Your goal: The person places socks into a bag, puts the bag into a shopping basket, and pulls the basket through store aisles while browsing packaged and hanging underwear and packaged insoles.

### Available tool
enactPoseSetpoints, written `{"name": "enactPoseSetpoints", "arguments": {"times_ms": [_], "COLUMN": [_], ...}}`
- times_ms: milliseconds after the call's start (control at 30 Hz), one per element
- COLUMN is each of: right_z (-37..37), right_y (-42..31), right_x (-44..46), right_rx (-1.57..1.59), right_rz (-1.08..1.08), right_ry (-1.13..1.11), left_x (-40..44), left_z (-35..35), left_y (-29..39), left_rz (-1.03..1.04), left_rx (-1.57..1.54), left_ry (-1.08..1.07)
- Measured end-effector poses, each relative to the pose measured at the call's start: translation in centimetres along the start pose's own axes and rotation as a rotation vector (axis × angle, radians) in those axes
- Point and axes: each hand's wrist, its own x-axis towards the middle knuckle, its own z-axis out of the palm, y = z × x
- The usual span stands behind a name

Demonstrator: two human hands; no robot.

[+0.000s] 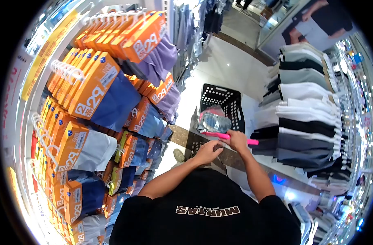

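My right hand [237, 141] is closed around a bright pink bar [253, 142], which lies across the near end of a black shopping basket [234, 98]. Whether the bar belongs to the basket, I cannot tell. Just left of it and lower, my left hand [208, 153] has its fingers curled together; what they hold, if anything, is hidden. Inside the basket is a grey item in clear plastic [216, 122], with a pinkish pack [215, 109] behind it.
On the left, a rack carries orange-carded packs [94, 87] on white hangers. Folded garments [306, 116] in white, grey and black hang along the right. A pale tiled floor [239, 61] runs ahead between them. A shoe [178, 155] shows at lower left of the basket.
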Motion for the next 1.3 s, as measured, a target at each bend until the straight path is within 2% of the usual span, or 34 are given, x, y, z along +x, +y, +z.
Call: {"name": "enactPoseSetpoints", "arguments": {"times_ms": [167, 433, 667, 833, 1000, 1133, 1300], "right_z": [-2.3, -4.0, -7.3, -8.7, -10.7, -12.2, -13.7], "right_y": [-0.3, 1.0, 3.5, 6.6, 9.6, 11.4, 13.7], "right_x": [2.9, 10.8, 20.4, 28.0, 34.5, 38.7, 43.6], "right_rx": [-0.020, 0.034, 0.100, 0.104, 0.068, 0.022, 0.023], "right_rz": [-0.004, 0.021, 0.027, -0.082, -0.067, -0.086, -0.076], "right_ry": [0.035, 0.114, 0.142, 0.220, 0.167, 0.164, 0.210], "left_x": [-1.3, 0.7, 7.6, 15.0, 21.4, 24.3, 25.6], "left_z": [-0.1, -0.7, -1.2, -2.3, -3.9, -5.7, -9.5], "left_y": [-2.7, -4.1, -3.5, -1.6, 0.3, 2.4, 3.0], "left_rz": [-0.203, -0.248, -0.312, -0.240, -0.210, -0.193, -0.141], "left_rx": [-0.056, -0.082, -0.095, -0.122, -0.101, -0.285, -0.313], "left_ry": [-0.066, 0.061, 0.166, 0.315, 0.463, 0.717, 0.913]}}
